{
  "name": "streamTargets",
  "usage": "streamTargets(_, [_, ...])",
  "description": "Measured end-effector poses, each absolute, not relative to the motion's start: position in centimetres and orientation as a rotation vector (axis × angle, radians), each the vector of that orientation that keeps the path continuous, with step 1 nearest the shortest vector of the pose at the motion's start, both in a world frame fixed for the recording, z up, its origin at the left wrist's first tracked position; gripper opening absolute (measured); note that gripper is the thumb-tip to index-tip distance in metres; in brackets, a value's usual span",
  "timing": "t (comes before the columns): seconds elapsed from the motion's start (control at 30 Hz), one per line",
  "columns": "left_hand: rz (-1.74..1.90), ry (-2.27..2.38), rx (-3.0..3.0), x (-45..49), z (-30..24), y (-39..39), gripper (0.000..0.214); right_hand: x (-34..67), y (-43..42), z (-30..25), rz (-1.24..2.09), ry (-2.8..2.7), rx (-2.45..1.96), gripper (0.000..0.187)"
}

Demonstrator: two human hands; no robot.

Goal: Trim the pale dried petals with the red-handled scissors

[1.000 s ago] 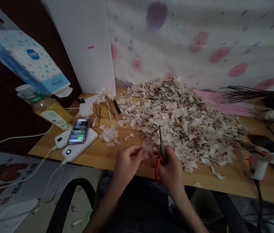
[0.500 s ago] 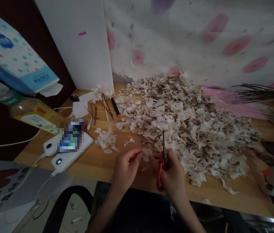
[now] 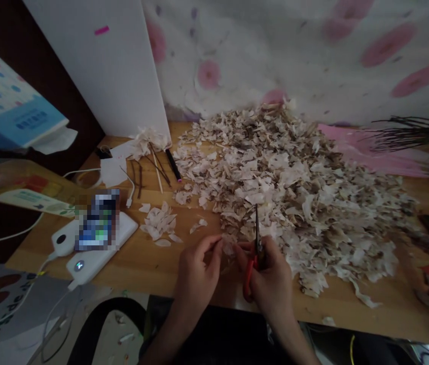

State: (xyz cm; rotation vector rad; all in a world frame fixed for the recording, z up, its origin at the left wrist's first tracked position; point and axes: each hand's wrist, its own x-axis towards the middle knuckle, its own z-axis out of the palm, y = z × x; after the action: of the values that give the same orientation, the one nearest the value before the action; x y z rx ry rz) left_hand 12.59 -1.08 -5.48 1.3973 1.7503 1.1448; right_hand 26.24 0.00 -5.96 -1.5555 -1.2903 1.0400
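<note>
My right hand (image 3: 273, 276) is gripping the scissors (image 3: 257, 235), with the red handles sitting in my palm and the narrow blades pointing to the far side. My left hand (image 3: 197, 268) is making a narrow pinch, its fingertips holding the left edge of a thin pale piece (image 3: 228, 247). That piece is sitting between my two hands, left of the scissors, and my right fingertips are reaching its other edge; I cannot tell whether they are gripping it too.

A broad heap (image 3: 294, 187) of pale, crumpled flakes is spreading just beyond my hands and away to the right. A small pile (image 3: 160, 221) of cleaner flakes is lying to the left on the wooden desk (image 3: 153, 274). Farther left, brown twigs (image 3: 139, 177) and a black pen (image 3: 173, 166) are lying near a pale bunch (image 3: 148, 142). A blurred-out phone (image 3: 98, 223) is resting on a white power bank (image 3: 102, 258), and a bottle (image 3: 32, 185) is leaning beside them in my view.

At the far side, a white panel (image 3: 108, 66) is standing left of a flowered curtain (image 3: 256, 45). A pink sheet (image 3: 382, 157) is lying to the far right, under dark, thin stalks (image 3: 416, 132). Below, a black chair arm (image 3: 111, 306) is curving over the littered floor.
</note>
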Motion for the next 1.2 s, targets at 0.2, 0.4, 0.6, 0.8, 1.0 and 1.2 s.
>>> streamTargets(0.2, [1.208,1.741,1.407,13.0,-5.4,-1.2,0.015,26.2,0.0,-5.3,1.020,-1.284,-1.526,0.019])
streamTargets(0.4, [1.224,1.732,1.449,13.2,-5.6,-1.4,0.016,25.8,0.2,-5.2,1.081,-1.246,-1.432,0.021])
streamTargets(0.6, [1.208,1.725,1.512,12.9,-5.1,-1.5,0.016,25.5,-0.3,-5.9,1.123,-1.170,-1.427,0.025])
streamTargets(0.8, [1.210,1.731,1.562,13.0,-4.8,-1.7,0.016,25.6,-0.3,-5.7,1.020,-1.259,-1.480,0.022])
streamTargets(1.0, [1.162,1.730,1.554,12.8,-4.8,-2.1,0.018,25.2,-0.2,-4.7,0.961,-1.270,-1.499,0.027])
streamTargets(1.2, [1.146,1.772,1.516,12.9,-4.8,-2.1,0.017,25.4,-0.5,-5.2,0.943,-1.309,-1.518,0.020])
